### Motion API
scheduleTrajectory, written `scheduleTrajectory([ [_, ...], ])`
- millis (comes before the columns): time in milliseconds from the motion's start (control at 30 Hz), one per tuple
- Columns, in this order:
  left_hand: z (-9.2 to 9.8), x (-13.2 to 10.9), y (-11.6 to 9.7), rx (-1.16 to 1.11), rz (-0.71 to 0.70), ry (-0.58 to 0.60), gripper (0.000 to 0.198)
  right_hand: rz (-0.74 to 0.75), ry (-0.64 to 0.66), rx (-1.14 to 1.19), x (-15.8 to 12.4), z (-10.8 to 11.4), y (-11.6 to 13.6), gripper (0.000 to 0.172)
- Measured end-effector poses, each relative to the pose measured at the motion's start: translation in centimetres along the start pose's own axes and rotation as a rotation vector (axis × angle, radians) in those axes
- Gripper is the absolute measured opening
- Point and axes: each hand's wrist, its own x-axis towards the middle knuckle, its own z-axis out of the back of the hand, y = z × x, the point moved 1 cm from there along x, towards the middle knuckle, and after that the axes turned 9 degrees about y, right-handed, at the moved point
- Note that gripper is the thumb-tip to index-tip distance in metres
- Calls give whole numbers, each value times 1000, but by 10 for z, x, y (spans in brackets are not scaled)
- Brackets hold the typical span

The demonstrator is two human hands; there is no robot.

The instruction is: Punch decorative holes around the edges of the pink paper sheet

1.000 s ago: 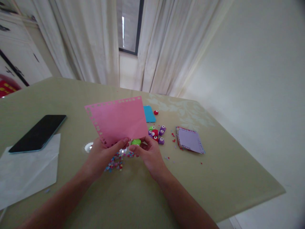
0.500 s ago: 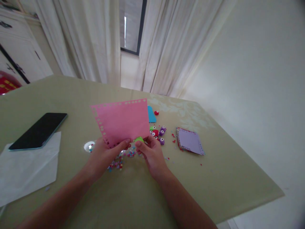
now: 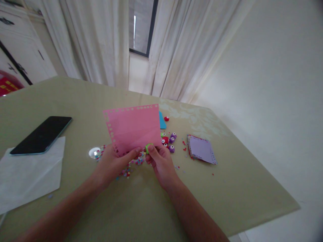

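A pink sheet of paper (image 3: pixel 135 129), with small shapes punched along its top and left edges, stands upright above the table. My left hand (image 3: pixel 114 164) pinches its lower edge between thumb and fingers. My right hand (image 3: pixel 161 163) is closed around a small green paper punch (image 3: pixel 148 148), thumb on top, at the lower edge near the right corner. Whether the paper sits in the punch's slot is hidden. Colourful paper confetti (image 3: pixel 138 161) lies on the table beneath my hands. Several red, purple and green punches with eye shapes, among them a purple punch (image 3: pixel 172 149), lie just beyond my right hand.
A stack of punched paper sheets (image 3: pixel 202 149) is on the right. Behind the pink sheet lies a blue paper (image 3: pixel 162 121), with a red punch (image 3: pixel 167 118) beside it. A phone (image 3: pixel 41 136) rests partly on white paper (image 3: pixel 32 174) at left, near a shiny round object (image 3: pixel 94 153).
The pink sheet and my left hand have shifted slightly right. The green punch has turned in my right hand and shows more upright, with the thumb now over it.
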Motion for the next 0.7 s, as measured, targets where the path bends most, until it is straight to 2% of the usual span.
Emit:
scheduleTrajectory([
  [300, 2, -2, -3, 39, 2, 52, 29, 17, 3, 58, 0, -2, -1, 48],
  [533, -2, 0, -1, -20, 7, 14, 26, -14, -19, 152, 0, -6, 0, 47],
  [633, -1, 1, 1, -44, 23, -13, 30, 10, 6, 110, 3, -3, 3, 45],
  [700, 1, 1, 4, -35, 49, -41, 32, 72, -41, 31, 5, 4, 8, 44],
])
